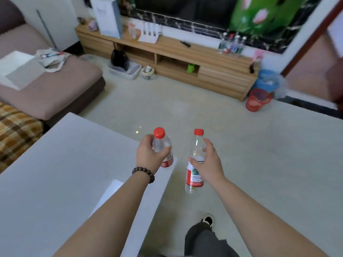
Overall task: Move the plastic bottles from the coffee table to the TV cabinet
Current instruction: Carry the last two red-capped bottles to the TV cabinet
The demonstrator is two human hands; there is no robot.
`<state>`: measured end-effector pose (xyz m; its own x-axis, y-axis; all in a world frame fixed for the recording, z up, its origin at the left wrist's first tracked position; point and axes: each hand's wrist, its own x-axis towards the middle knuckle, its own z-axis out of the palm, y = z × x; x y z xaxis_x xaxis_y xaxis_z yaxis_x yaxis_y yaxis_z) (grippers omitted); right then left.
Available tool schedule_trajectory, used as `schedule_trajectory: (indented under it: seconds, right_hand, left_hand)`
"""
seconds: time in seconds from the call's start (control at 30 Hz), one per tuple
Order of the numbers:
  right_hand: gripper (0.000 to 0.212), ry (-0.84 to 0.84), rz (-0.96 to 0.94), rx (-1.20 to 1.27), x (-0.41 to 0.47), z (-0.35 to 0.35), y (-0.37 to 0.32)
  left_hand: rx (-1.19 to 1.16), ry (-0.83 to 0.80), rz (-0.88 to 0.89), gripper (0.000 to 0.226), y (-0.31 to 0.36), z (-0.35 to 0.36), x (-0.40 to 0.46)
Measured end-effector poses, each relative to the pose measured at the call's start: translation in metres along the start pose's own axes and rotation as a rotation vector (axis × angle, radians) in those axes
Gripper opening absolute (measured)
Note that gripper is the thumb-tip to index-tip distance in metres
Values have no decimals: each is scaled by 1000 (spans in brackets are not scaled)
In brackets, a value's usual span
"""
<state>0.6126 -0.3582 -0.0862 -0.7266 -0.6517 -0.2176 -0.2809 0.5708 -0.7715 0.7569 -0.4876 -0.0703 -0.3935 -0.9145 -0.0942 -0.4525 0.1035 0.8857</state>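
My left hand (148,154) grips a clear plastic bottle (161,143) with a red cap and red label, held over the far corner of the white coffee table (55,173). My right hand (206,160) holds a second clear red-capped bottle (194,175) upright in the air above the floor, to the right of the table. The wooden TV cabinet (176,52) stands across the room along the far wall. Several more plastic bottles (232,44) stand on its top near the right end.
A brown sofa (46,86) with a bag and papers lies at left. On the floor by the cabinet are a white tray (126,71), a red bin (258,99) and a blue bin (267,80). Pale floor stretches between table and cabinet. My foot (207,219) is below.
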Motion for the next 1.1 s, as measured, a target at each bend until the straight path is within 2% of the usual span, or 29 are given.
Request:
schedule_trajectory:
  seconds: [0.27, 0.5, 0.83, 1.1]
  right_hand:
    - [79, 123, 63, 110, 89, -135, 78]
    - [79, 245, 100, 184, 160, -225, 116]
    - [79, 253, 156, 222, 289, -271, 133]
    - [81, 239, 169, 177, 474, -286, 111]
  left_hand:
    - [44, -105, 80, 37, 91, 157, 45]
    - [30, -183, 124, 36, 169, 251, 88]
    - [36, -181, 137, 35, 215, 348, 198]
    - [57, -217, 104, 37, 250, 418, 367]
